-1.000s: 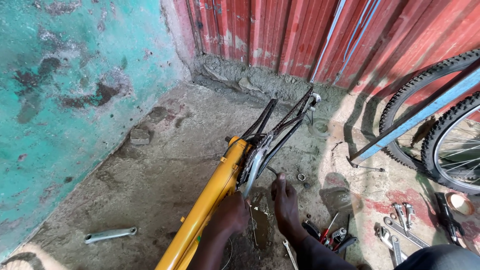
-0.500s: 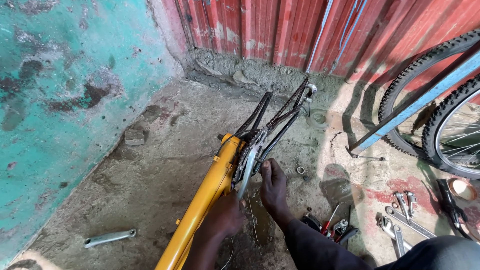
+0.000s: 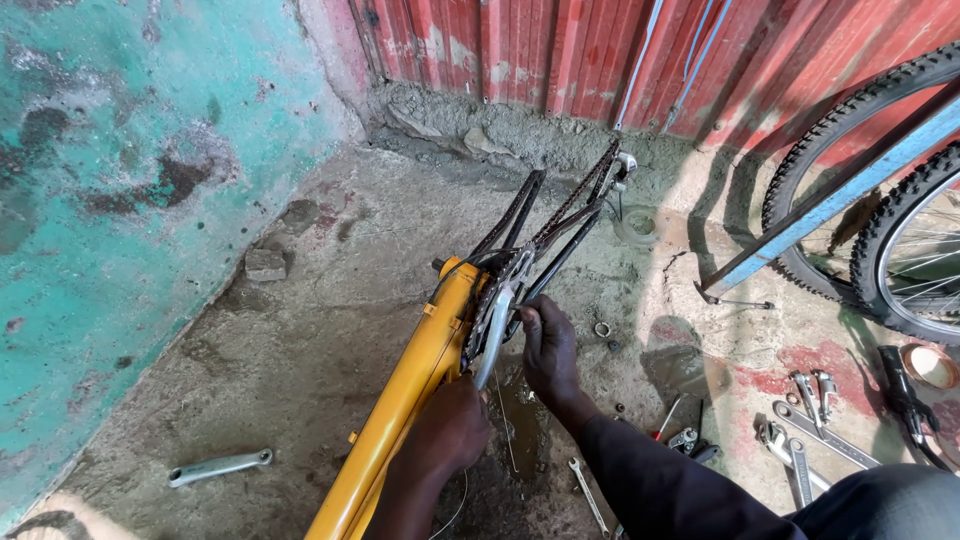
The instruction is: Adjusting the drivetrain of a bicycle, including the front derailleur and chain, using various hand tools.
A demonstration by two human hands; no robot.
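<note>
on the concrete floor (image 3: pixel 300 330), beside the turquoise wall (image 3: pixel 120 180), a yellow bicycle frame (image 3: pixel 405 400) lies with its black rear stays (image 3: pixel 520 215) pointing toward the red corrugated wall (image 3: pixel 560 50). the left hand (image 3: pixel 450 430) is closed around the yellow tube just below the crank area, steadying it. the right hand (image 3: pixel 548 345) rests against the chainring (image 3: pixel 490 310) and silver crank arm (image 3: pixel 495 345), fingers curled at the chain (image 3: pixel 575 195); whether it fully grips anything cannot be told. to do this step well, keep the frame pinned with the left hand so it does not roll, and keep fingertips clear of the chainring teeth while working the chain. a loose crank arm (image 3: pixel 220 466) lies left of the frame; spanners (image 3: pixel 800 440) and a bicycle wheel (image 3: pixel 880 200) lie to its right. compared with the earlier frame, the right hand has moved up the frame from the floor side to the chainring, and the view has shifted closer.
</note>
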